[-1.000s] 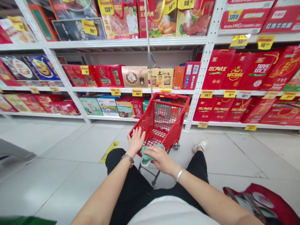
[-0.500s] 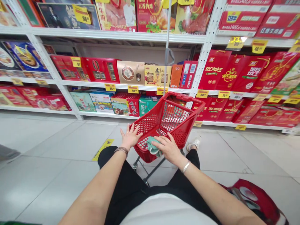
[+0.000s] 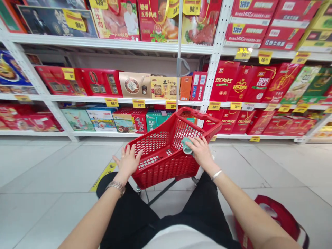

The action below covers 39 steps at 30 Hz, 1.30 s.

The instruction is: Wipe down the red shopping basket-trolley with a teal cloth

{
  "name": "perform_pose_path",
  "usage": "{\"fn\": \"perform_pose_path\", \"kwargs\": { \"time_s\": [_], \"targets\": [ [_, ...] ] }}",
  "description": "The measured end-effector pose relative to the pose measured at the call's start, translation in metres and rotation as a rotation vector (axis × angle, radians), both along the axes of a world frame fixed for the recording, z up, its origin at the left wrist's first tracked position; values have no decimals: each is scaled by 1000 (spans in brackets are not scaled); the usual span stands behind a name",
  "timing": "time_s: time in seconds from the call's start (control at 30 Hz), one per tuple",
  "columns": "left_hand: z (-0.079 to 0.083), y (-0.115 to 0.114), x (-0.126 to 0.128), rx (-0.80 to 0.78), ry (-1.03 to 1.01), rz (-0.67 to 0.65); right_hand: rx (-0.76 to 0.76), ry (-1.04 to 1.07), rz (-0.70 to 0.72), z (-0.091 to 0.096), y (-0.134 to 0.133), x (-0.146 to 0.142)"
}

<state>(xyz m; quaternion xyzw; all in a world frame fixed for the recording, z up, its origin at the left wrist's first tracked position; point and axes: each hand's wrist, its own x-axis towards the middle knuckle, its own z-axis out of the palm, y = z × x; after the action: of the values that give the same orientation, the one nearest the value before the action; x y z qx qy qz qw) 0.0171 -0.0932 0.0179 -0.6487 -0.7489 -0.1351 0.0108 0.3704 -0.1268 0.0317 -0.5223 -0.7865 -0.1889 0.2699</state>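
A small red plastic shopping trolley (image 3: 166, 162) stands on the floor between my knees, turned at an angle. My left hand (image 3: 127, 162) lies on its near left corner with the fingers spread and holds nothing. My right hand (image 3: 201, 152) presses a teal cloth (image 3: 186, 144) against the trolley's right rim, fingers closed over the cloth. A thin grey pole (image 3: 178, 52) rises from the far side of the basket. I wear a watch on the left wrist and a bangle on the right.
White shelves (image 3: 135, 102) in front carry red and coloured gift boxes with yellow price tags. A red bag (image 3: 275, 214) lies on the floor at my right. A yellow floor sticker (image 3: 103, 173) shows at the left. Pale floor tiles spread to both sides.
The trolley has swung round to the left. My right hand slid the cloth from the near rim up along the right rim. My left hand moved to the near left corner.
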Motion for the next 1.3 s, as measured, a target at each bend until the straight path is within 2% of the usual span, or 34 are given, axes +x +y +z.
{"fn": "perform_pose_path", "kwargs": {
  "time_s": [0.13, 0.23, 0.33, 0.43, 0.6, 0.7, 0.8, 1.03, 1.1, 1.17, 1.23, 1.3],
  "targets": [
    [-6, -12, 20, -59, -107, 0, 54, -33, 178, 7, -12, -69],
    [-10, -12, 16, -109, -83, -4, 3, -83, 329, 5, -15, -118],
    [-15, -9, 1, -117, -27, -62, -92, -99, 384, -1, -13, -134],
    [-22, -5, -17, -82, 9, -86, -93, -75, 365, -5, -7, -115],
    [-22, -4, -29, -92, 32, -42, -14, -70, 278, 3, 10, -45],
    [-17, -5, -26, -131, 13, -14, 8, -107, 185, 15, 21, -4],
    [-16, -4, -24, -125, 6, -42, 13, -136, 67, 29, 33, 31],
    [-19, 2, -27, -93, -2, -109, 56, -72, -80, 64, 57, 88],
    [-16, 3, -26, -104, -5, -121, 80, -32, -113, 71, 61, 90],
    [-13, 5, -24, -117, -5, -127, 92, -18, -120, 73, 63, 77],
    [-10, 7, -23, -123, -3, -125, 86, -38, -79, 71, 60, 46],
    [-8, 10, -22, -128, 0, -126, 69, -77, 7, 62, 52, 2]
  ]
}}
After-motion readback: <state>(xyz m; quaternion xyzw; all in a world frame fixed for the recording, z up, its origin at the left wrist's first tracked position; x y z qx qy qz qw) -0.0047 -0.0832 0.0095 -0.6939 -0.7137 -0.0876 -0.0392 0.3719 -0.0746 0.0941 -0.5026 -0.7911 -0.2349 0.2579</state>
